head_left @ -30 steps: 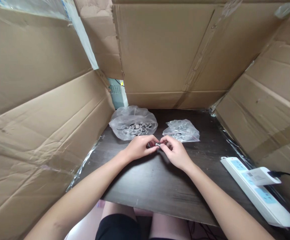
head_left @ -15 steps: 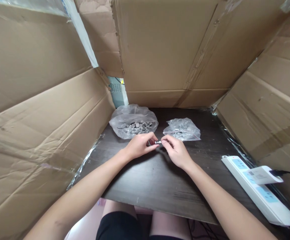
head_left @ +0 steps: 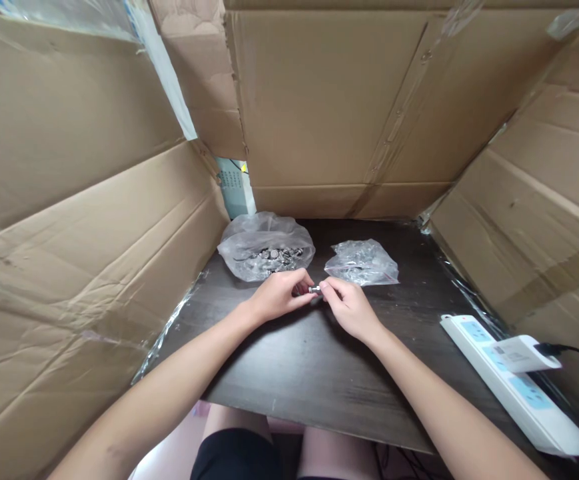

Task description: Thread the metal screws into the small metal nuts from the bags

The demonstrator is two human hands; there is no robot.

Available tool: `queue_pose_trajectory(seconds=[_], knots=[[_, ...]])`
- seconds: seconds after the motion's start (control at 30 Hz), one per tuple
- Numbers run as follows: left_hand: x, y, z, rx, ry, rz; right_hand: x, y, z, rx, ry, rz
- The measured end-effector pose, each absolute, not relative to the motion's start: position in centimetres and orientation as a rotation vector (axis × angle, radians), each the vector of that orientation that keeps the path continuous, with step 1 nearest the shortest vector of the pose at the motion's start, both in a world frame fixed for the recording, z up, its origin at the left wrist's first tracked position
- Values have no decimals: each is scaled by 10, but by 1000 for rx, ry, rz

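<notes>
Probably light, stiff and slippery, the small metal fastener (head_left: 314,289) looks best held by its ends, where the left hand (head_left: 280,294) and right hand (head_left: 351,307) pinch it, nearly closed, above the desk (head_left: 289,360), beyond its near edge.

Silvery metal piece (head_left: 314,289), dark-brown table (head_left: 289,363), white power strip (head_left: 515,390) (light-blue panels (head_left: 534,392)).

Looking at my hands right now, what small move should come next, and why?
Perhaps firm up your left hand around the small metal piece: your right hand pinches one end, while the other end lies within the left hand's curl, where the grip is too small to make out.
</notes>
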State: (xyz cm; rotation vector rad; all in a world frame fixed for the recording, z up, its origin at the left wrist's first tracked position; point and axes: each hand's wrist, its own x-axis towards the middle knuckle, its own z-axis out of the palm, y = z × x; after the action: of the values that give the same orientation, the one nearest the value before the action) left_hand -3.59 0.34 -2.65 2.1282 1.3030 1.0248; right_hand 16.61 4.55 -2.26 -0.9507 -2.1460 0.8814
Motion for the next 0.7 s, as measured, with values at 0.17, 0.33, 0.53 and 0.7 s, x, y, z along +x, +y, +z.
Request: queue_pose_trajectory(seconds=[0.17, 0.33, 0.53, 0.7], knots=[[-36, 3, -26, 2140, 1286, 1024, 167, 46, -22, -902, -2082, 953], [-36, 3, -27, 2147, 1289, 1011, 166, 46, -23, -901, -2098, 945], [-35, 3, -26, 2138, 1288, 1019, 167, 47, -23, -960, -2152, 930], [-36, 3, -25, 2149, 1311, 993, 167, 46, -22, -935, -2116, 899]])
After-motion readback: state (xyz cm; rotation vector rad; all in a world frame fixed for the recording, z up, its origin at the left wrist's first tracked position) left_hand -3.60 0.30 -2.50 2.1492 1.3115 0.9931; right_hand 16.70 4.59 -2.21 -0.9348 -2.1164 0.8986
